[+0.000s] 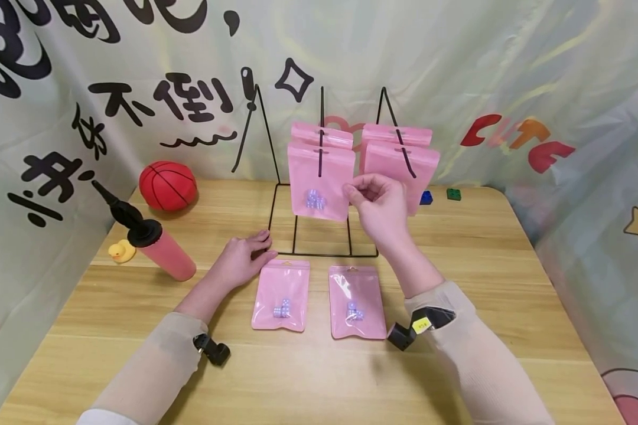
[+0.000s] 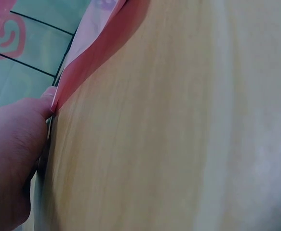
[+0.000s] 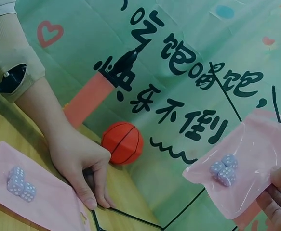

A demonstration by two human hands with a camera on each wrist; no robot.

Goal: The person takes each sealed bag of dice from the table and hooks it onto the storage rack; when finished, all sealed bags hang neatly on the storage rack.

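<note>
On the wooden surface, the black wire rack carries the work; we judge it best steadied, the left hand's fingers and thumb pinching its front-left corner. The right hand has its fingers clamped on the side edge of the front pink bag, which hangs on the middle hook. We should square the bag lightly, without tugging it forward along the hook, and grip clear of the dice.
</note>
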